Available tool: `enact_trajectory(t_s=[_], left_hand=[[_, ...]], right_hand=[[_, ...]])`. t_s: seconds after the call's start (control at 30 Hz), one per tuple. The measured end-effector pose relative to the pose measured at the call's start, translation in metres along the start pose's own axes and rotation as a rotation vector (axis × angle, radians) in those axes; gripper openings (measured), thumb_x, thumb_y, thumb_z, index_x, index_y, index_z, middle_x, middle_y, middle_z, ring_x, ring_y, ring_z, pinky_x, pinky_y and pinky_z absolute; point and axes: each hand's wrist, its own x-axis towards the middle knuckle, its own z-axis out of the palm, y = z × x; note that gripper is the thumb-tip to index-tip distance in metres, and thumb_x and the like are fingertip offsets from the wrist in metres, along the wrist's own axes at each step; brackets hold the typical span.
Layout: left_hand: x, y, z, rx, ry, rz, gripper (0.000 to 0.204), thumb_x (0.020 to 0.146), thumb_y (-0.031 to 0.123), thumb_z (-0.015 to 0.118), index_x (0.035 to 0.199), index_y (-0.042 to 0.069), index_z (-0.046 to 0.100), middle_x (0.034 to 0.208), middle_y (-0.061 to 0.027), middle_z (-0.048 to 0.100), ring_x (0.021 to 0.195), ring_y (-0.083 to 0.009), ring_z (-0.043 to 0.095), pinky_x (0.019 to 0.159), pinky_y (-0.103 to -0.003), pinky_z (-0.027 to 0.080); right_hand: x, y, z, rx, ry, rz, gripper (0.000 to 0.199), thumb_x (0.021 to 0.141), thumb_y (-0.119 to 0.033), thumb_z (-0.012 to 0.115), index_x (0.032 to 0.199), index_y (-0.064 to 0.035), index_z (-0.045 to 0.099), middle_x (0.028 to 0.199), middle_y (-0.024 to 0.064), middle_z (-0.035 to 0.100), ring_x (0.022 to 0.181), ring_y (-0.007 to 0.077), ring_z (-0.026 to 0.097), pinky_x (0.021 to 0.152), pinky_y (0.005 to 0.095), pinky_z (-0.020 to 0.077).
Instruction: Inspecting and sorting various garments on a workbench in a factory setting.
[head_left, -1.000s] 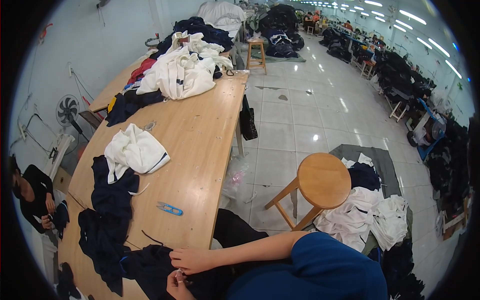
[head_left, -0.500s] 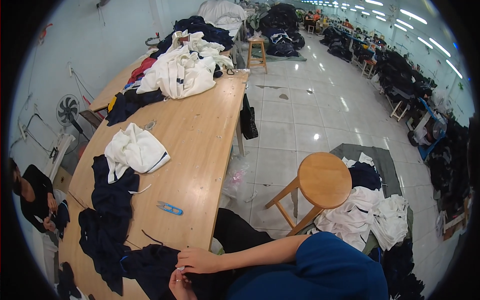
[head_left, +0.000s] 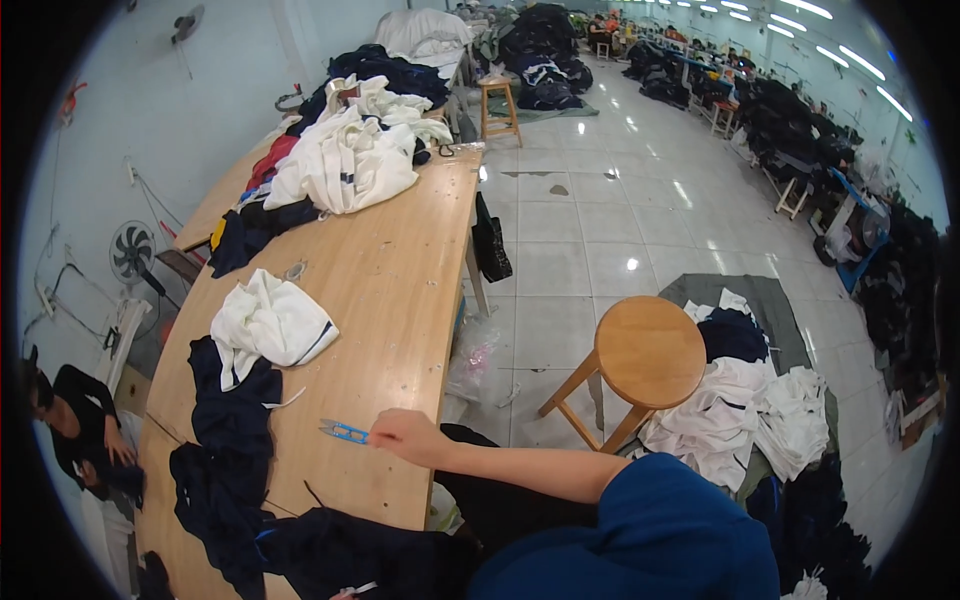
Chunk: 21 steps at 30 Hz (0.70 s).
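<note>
My right hand (head_left: 405, 437) reaches over the table with its fingers closed on the end of the blue thread snips (head_left: 345, 431). The snips' metal blades point left, low over the tabletop. At the bottom edge only a sliver of my left hand (head_left: 345, 595) shows, pinching the navy garment (head_left: 350, 553) by a small white strip (head_left: 365, 588); the rest of that hand is out of view. This garment runs from the table's near edge toward my lap. A second navy garment (head_left: 225, 465) lies beyond it, with a crumpled white garment (head_left: 270, 325) over its far end.
The wooden table (head_left: 390, 300) carries a heap of white and navy clothes (head_left: 345, 160) at its far end. A round wooden stool (head_left: 650, 352) stands to the right, beside garments piled on a floor sheet (head_left: 720, 410). Another person (head_left: 85, 430) works across the table at left.
My right hand has left the navy garment and my left hand, moved up across the table and closed on the snips. My left hand has dropped mostly below the picture's edge.
</note>
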Motion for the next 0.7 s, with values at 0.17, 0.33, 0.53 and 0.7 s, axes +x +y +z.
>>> enact_trajectory(t_s=[0.17,0.33,0.53,0.7], left_hand=[[0.004,0.02,0.061,0.129,-0.195,-0.018,0.015,0.087,0.014,0.055,0.087,0.001,0.061,0.073,-0.0013,0.058,0.064,-0.0066,0.05,0.058,-0.019,0.041],[0.004,0.022,0.072,0.086,-0.175,-0.02,0.016,0.087,0.014,0.054,0.089,0.0,0.061,0.077,-0.004,0.061,0.068,-0.0089,0.055,0.059,-0.02,0.044],[0.001,0.02,0.072,0.076,-0.223,-0.039,0.017,0.088,0.015,0.053,0.091,-0.001,0.059,0.08,-0.0056,0.061,0.069,-0.0108,0.057,0.061,-0.021,0.046],[-0.001,0.027,0.075,0.085,-0.22,-0.003,0.017,0.087,0.016,0.055,0.087,0.0,0.06,0.077,-0.0049,0.06,0.068,-0.0104,0.055,0.06,-0.021,0.045]], right_hand=[[-0.045,-0.043,0.04,0.117,-0.335,-0.113,0.024,0.074,-0.021,0.061,0.09,-0.0038,0.056,0.086,0.0124,0.054,0.084,0.0281,0.053,0.072,0.0377,0.0429],[-0.071,-0.045,0.067,-0.062,-0.426,-0.109,0.017,0.072,-0.015,0.06,0.085,-0.0041,0.054,0.088,0.0107,0.05,0.085,0.0292,0.052,0.072,0.0381,0.0427],[-0.067,-0.047,0.057,-0.097,-0.461,-0.04,0.015,0.073,-0.014,0.058,0.079,-0.0022,0.051,0.083,0.0116,0.052,0.084,0.029,0.052,0.071,0.0383,0.0425],[-0.067,-0.051,0.063,-0.089,-0.387,-0.044,0.015,0.074,-0.013,0.057,0.079,-0.0023,0.049,0.082,0.0125,0.053,0.082,0.0303,0.053,0.071,0.0391,0.0426]])
